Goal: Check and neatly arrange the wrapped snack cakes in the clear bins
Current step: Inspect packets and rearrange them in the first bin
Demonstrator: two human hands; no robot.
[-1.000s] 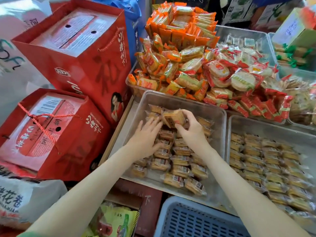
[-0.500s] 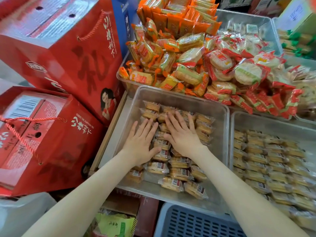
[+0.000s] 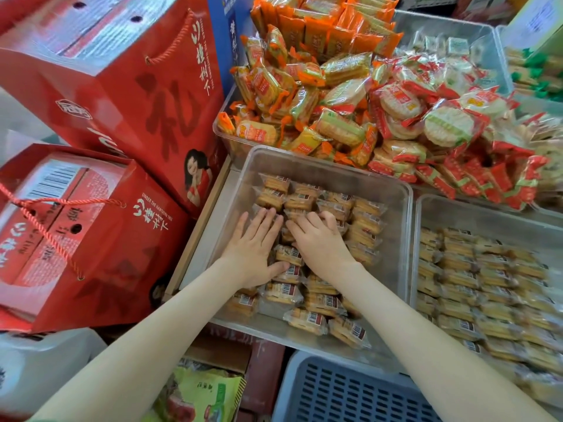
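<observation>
Both hands are down in the nearer clear bin (image 3: 403, 239), on the wrapped snack cakes (image 3: 306, 204) that lie in loose rows across its floor. The left hand (image 3: 254, 248) lies flat with fingers straight and spread, thumb against one pack. The right hand (image 3: 320, 243) bends its fingertips over the packs; whether it pinches one I cannot tell

Risks, as I judge them: flat pressure could crush the soft cakes or split a wrapper seal. A sideways sweep could also slide the slick packs over each other, undoing the rows at the near edge, where a few already sit askew. The heaped orange-wrapped crackers (image 3: 304, 95) overhang the bin's far rim, so a knock there might tip some in among the cakes

Readable writing: the lower red gift box (image 3: 91, 245) says "UNDER THE HAWTHORN TREE" beside white Chinese characters, and carries a barcode sticker. The taller red box (image 3: 122, 86) shows large Chinese characters. The cake wrappers show barcodes, too small to read
</observation>
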